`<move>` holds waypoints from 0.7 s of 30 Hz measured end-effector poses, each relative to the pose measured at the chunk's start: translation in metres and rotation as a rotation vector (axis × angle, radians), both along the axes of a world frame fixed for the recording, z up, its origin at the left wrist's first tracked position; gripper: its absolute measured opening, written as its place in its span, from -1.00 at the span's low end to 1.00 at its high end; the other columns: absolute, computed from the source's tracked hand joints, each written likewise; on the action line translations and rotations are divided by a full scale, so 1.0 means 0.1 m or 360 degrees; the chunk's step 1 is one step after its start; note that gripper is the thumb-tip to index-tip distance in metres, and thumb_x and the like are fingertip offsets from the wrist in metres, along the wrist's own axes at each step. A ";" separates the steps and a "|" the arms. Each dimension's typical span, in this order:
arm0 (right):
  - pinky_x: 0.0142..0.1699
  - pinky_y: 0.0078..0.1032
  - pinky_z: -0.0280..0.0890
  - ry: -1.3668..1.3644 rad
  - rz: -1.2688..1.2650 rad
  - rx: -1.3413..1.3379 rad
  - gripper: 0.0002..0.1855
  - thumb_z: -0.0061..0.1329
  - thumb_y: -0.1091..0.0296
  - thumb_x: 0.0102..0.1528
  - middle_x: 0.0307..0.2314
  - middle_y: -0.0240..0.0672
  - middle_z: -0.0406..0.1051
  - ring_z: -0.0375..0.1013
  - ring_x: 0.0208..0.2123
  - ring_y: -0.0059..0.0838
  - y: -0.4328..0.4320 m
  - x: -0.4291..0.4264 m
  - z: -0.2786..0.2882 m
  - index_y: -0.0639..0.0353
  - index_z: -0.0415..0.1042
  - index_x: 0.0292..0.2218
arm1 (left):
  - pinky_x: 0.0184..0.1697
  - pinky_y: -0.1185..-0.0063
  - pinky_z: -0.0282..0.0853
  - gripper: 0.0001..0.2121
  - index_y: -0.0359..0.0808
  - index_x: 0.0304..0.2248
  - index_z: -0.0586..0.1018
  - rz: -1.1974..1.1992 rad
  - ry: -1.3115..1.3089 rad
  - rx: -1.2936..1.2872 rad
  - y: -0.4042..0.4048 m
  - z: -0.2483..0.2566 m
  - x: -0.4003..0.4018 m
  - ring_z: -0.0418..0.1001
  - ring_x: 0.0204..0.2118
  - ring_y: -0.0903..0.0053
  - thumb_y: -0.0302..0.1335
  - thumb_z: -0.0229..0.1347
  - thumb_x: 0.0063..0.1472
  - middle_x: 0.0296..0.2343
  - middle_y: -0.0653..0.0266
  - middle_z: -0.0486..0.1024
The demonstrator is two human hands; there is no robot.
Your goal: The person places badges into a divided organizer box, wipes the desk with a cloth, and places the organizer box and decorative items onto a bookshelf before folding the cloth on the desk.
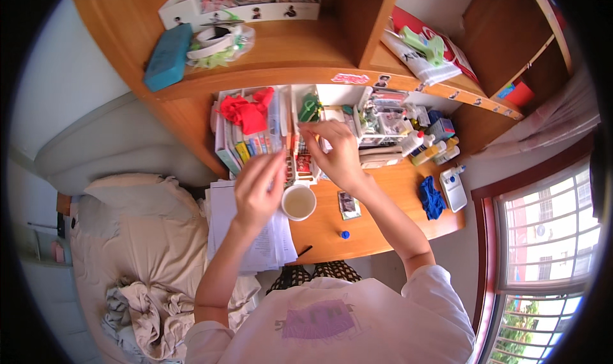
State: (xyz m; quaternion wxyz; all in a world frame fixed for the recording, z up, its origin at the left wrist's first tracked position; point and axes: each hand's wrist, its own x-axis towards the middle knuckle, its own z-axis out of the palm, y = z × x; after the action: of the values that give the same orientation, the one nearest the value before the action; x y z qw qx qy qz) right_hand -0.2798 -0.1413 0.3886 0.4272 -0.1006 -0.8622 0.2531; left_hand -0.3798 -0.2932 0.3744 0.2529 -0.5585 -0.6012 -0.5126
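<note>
My left hand (260,189) is raised above the stack of papers, its fingers bent and partly blurred; whether it holds something cannot be told. Higher and to the right, my right hand (334,151) hovers before the white organizers, thumb and forefinger near each other, and anything thin between them cannot be made out. Between my forearms a white cup (299,203) with pale contents stands at the edge of the papers (268,244). Right of the cup lies a small pack with a dark picture (349,205). A blue bottle cap (345,234) rests nearer the desk's front edge.
Books (249,146) with a red cloth (246,112) on top stand at the desk's back left. Several bottles (428,153) stand at the back right, above a crumpled blue cloth (432,198) and a white tray (453,191). A wooden shelf (297,40) overhangs the desk. A black pen (304,251) lies by the front edge.
</note>
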 end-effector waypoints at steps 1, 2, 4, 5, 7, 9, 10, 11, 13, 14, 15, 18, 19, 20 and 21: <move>-0.22 -0.36 0.34 -0.0118 -0.0055 -0.0080 -0.81 0.05 0.57 -0.03 -0.42 -0.21 0.51 0.48 -0.37 -0.22 0.07 0.18 -0.15 0.21 0.54 -0.30 | -0.32 0.50 0.45 -0.77 -0.42 -0.25 0.58 -0.0093 -0.0027 -0.0024 0.05 -0.09 0.17 0.51 -0.38 0.34 -0.70 0.15 0.03 -0.39 0.15 0.53; -0.23 -0.37 0.34 -0.0123 -0.0133 -0.0122 -0.82 0.05 0.56 -0.01 -0.42 -0.20 0.51 0.47 -0.36 -0.21 0.14 0.33 -0.33 0.21 0.54 -0.30 | -0.32 0.52 0.46 -0.74 -0.41 -0.22 0.57 -0.0240 -0.0070 -0.0073 0.12 -0.25 0.30 0.51 -0.38 0.36 -0.69 0.15 0.03 -0.40 0.17 0.53; -0.29 -0.42 0.35 -0.0145 -0.0257 -0.0329 -0.85 0.05 0.50 0.01 -0.48 -0.24 0.49 0.47 -0.43 -0.27 0.25 0.64 -0.72 0.18 0.53 -0.31 | -0.33 0.53 0.46 -0.71 -0.40 -0.19 0.56 -0.0479 -0.0145 -0.0217 0.21 -0.46 0.61 0.51 -0.38 0.40 -0.67 0.17 0.02 -0.41 0.20 0.53; -0.30 -0.43 0.36 -0.0191 -0.0307 -0.0459 -0.86 0.05 0.49 0.02 -0.46 -0.23 0.50 0.48 -0.43 -0.30 0.29 0.80 -0.92 0.18 0.53 -0.30 | -0.34 0.54 0.46 -0.70 -0.40 -0.19 0.55 -0.0569 -0.0177 -0.0314 0.25 -0.54 0.78 0.51 -0.38 0.42 -0.66 0.18 0.02 -0.41 0.22 0.53; -0.34 -0.44 0.37 -0.0342 -0.0436 -0.0657 -0.86 0.06 0.46 0.03 -0.44 -0.23 0.52 0.50 -0.45 -0.31 0.41 1.12 -1.45 0.19 0.54 -0.30 | -0.37 0.55 0.47 -0.78 -0.36 -0.25 0.58 -0.0712 -0.0192 -0.0452 0.38 -0.80 1.08 0.53 -0.37 0.41 -0.62 0.18 0.05 -0.39 0.20 0.55; -0.33 -0.40 0.39 -0.0496 -0.0518 -0.0845 -0.85 0.05 0.36 0.04 -0.46 -0.22 0.53 0.52 -0.44 -0.24 0.50 1.45 -1.92 0.15 0.55 -0.32 | -0.33 0.51 0.46 -0.80 -0.37 -0.24 0.57 -0.0834 -0.0448 -0.0788 0.49 -1.18 1.30 0.53 -0.35 0.33 -0.58 0.16 0.09 -0.34 0.15 0.55; -0.32 -0.42 0.40 -0.0727 -0.0644 -0.0926 -0.83 0.05 0.32 0.03 -0.47 -0.20 0.53 0.53 -0.43 -0.27 0.54 1.61 -2.15 0.16 0.56 -0.33 | -0.33 0.51 0.46 -0.80 -0.37 -0.24 0.57 -0.0836 -0.0454 -0.0803 0.53 -1.38 1.37 0.53 -0.35 0.33 -0.58 0.16 0.09 -0.34 0.15 0.55; -0.30 -0.44 0.40 -0.0959 -0.0769 -0.1001 -0.81 0.06 0.28 0.03 -0.49 -0.19 0.53 0.54 -0.42 -0.30 0.55 1.74 -2.38 0.17 0.57 -0.34 | -0.30 0.47 0.45 -0.81 -0.36 -0.24 0.57 -0.0862 -0.0752 -0.0960 0.58 -1.61 1.42 0.53 -0.34 0.28 -0.56 0.12 0.11 -0.35 0.13 0.55; -0.28 -0.42 0.41 -0.1100 -0.0908 -0.0988 -0.79 0.05 0.24 0.02 -0.49 -0.19 0.53 0.54 -0.40 -0.28 0.53 2.01 -2.78 0.15 0.57 -0.34 | -0.28 0.42 0.44 -0.82 -0.34 -0.24 0.56 -0.0886 -0.1059 -0.1127 0.66 -1.98 1.53 0.52 -0.33 0.24 -0.55 0.09 0.13 -0.35 0.12 0.54; -0.27 -0.40 0.41 -0.1232 -0.1046 -0.0955 -0.77 0.04 0.20 0.02 -0.49 -0.20 0.54 0.55 -0.38 -0.26 0.54 2.13 -2.97 0.12 0.57 -0.34 | -0.28 0.41 0.43 -0.83 -0.35 -0.25 0.56 -0.0862 -0.0993 -0.1315 0.71 -2.14 1.56 0.52 -0.33 0.21 -0.55 0.08 0.14 -0.35 0.09 0.54; -0.27 -0.40 0.41 -0.1232 -0.1047 -0.0962 -0.77 0.04 0.20 0.02 -0.49 -0.20 0.54 0.55 -0.38 -0.26 0.56 2.22 -3.15 0.12 0.57 -0.34 | -0.27 0.40 0.43 -0.83 -0.36 -0.25 0.56 -0.0832 -0.0922 -0.1502 0.76 -2.27 1.58 0.51 -0.33 0.18 -0.55 0.07 0.14 -0.34 0.06 0.54; -0.24 -0.37 0.40 -0.1145 -0.0934 -0.1250 -0.77 0.03 0.18 0.02 -0.47 -0.21 0.54 0.54 -0.37 -0.24 0.54 2.42 -3.62 0.10 0.58 -0.34 | -0.28 0.44 0.43 -0.83 -0.38 -0.26 0.55 -0.0731 -0.1085 -0.1556 0.90 -2.68 1.68 0.53 -0.35 0.21 -0.52 0.07 0.16 -0.37 0.03 0.55; -0.24 -0.37 0.40 -0.1150 -0.0916 -0.1254 -0.77 0.03 0.18 0.02 -0.47 -0.21 0.54 0.54 -0.37 -0.24 0.55 2.38 -3.66 0.10 0.58 -0.34 | -0.28 0.46 0.44 -0.83 -0.38 -0.26 0.55 -0.0654 -0.1279 -0.1568 0.93 -2.84 1.67 0.54 -0.36 0.25 -0.51 0.07 0.16 -0.38 0.02 0.55; -0.23 -0.36 0.40 -0.1168 -0.0911 -0.1277 -0.76 0.03 0.17 0.02 -0.46 -0.21 0.54 0.54 -0.36 -0.23 0.56 2.29 -3.67 0.10 0.57 -0.33 | -0.30 0.48 0.43 -0.82 -0.42 -0.26 0.54 -0.0568 -0.1454 -0.1542 0.96 -3.04 1.63 0.55 -0.38 0.34 -0.50 0.08 0.17 -0.41 0.02 0.56; -0.22 -0.36 0.40 -0.1188 -0.0898 -0.1295 -0.75 0.03 0.16 0.02 -0.45 -0.21 0.54 0.54 -0.35 -0.22 0.56 2.18 -3.66 0.09 0.57 -0.32 | -0.29 0.51 0.43 -0.82 -0.44 -0.26 0.53 -0.0500 -0.1690 -0.1366 0.96 -3.37 1.57 0.53 -0.38 0.40 -0.51 0.06 0.18 -0.42 0.04 0.56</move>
State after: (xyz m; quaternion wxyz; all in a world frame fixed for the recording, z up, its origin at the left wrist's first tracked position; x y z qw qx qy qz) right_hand -0.0619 -0.0854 0.0230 0.0746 -0.5614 -0.7279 0.3866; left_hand -0.2228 -0.1976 0.0375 -0.3949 -0.3633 -0.7049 -0.4638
